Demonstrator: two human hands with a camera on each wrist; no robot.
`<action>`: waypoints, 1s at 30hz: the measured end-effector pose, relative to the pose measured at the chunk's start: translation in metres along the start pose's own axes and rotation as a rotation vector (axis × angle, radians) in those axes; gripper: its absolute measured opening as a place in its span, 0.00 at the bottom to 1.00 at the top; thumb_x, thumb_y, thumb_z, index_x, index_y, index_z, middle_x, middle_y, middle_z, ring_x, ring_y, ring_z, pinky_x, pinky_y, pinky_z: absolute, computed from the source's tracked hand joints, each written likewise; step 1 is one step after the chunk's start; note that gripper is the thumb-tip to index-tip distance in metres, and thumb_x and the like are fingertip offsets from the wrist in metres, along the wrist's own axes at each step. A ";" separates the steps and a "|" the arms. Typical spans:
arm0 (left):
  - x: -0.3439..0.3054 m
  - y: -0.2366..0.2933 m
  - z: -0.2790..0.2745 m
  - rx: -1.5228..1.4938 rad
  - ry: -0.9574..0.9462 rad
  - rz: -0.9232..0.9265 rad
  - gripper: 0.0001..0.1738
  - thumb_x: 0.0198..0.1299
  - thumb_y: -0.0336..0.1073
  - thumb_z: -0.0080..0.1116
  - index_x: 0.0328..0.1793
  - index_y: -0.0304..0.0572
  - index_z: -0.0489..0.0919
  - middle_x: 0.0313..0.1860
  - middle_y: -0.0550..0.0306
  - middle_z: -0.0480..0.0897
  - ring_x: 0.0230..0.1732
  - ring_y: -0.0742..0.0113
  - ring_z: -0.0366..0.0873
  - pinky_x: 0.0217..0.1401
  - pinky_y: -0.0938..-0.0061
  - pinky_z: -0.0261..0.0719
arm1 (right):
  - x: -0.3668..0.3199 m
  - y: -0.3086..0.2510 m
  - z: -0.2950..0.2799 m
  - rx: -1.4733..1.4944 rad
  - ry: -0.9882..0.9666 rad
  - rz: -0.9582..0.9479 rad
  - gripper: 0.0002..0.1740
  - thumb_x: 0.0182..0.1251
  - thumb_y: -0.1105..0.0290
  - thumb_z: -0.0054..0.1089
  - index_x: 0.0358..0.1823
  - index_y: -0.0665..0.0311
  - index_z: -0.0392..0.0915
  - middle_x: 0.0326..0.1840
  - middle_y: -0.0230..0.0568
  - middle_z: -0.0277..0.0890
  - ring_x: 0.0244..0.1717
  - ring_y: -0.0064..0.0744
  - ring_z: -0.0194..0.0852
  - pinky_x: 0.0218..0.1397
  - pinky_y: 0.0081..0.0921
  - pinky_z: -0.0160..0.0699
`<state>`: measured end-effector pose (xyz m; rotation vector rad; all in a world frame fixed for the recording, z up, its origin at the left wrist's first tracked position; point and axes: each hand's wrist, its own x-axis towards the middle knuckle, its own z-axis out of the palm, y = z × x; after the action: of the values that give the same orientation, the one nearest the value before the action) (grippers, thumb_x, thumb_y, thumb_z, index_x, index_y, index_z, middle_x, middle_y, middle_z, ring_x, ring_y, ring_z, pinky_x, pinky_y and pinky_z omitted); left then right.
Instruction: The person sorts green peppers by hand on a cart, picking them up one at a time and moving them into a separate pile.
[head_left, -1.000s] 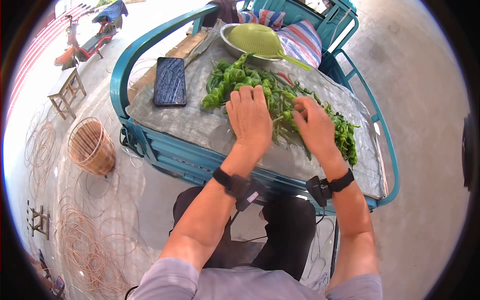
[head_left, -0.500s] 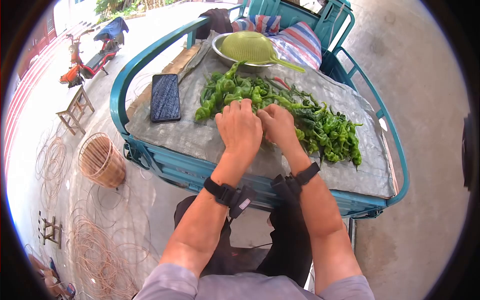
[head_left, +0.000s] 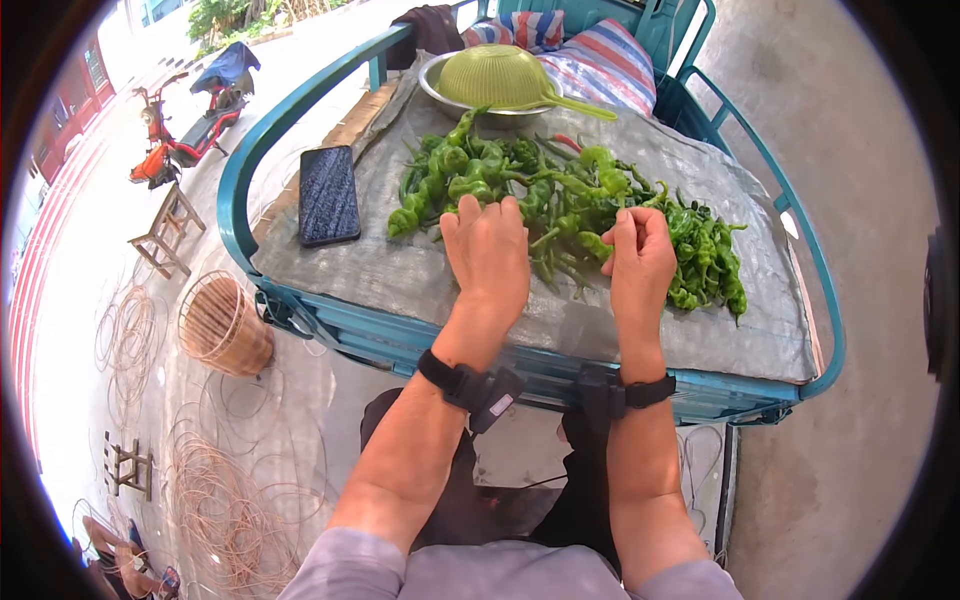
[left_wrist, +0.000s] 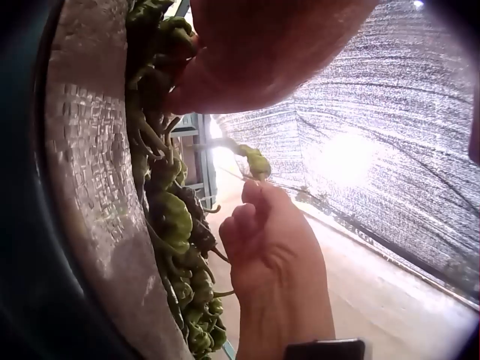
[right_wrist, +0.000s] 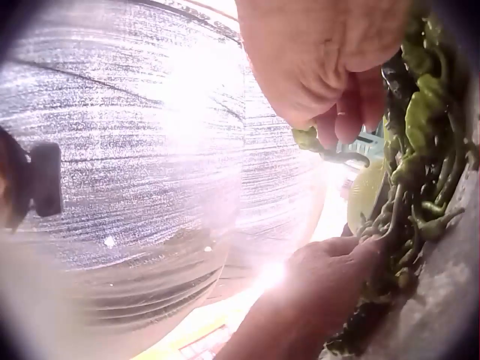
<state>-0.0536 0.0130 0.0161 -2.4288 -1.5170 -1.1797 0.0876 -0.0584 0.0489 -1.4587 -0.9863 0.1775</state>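
Observation:
A long heap of green peppers (head_left: 470, 170) lies across the grey sheet (head_left: 400, 270). My left hand (head_left: 485, 255) reaches over the heap's near edge with its fingers bent down among the peppers. Its fingertips are hidden there, and I cannot tell whether they hold one. In the right wrist view the left hand (right_wrist: 322, 274) comes right up to the heap. My right hand (head_left: 640, 255) is raised at the near side of the heap, right of the left hand. Between thumb and forefinger it pinches a light green pepper (left_wrist: 259, 163), plainest in the left wrist view.
The sheet covers a blue cart bed with a curved rail (head_left: 235, 175). A phone (head_left: 328, 195) lies at its left. Behind the heap, a yellow-green strainer (head_left: 495, 78) sits upside down on a metal bowl (head_left: 432, 85). A wicker basket (head_left: 230, 325) and a stool (head_left: 165, 232) stand on the floor.
Half a second ago both hands met at the heap. Since then my right hand has moved right, away from the left, and now shows a pepper in its pinch. The left hand has barely moved.

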 end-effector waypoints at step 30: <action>0.000 0.013 0.004 -0.154 0.167 0.336 0.18 0.53 0.27 0.67 0.52 0.47 0.84 0.51 0.53 0.82 0.53 0.49 0.78 0.57 0.58 0.70 | -0.011 0.031 -0.014 -0.127 0.119 0.108 0.10 0.73 0.60 0.61 0.41 0.59 0.80 0.28 0.31 0.86 0.30 0.32 0.85 0.38 0.31 0.77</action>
<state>-0.0414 0.0078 0.0176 -2.4729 -0.9585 -1.4225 0.1035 -0.0702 0.0191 -1.6212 -0.8354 0.1058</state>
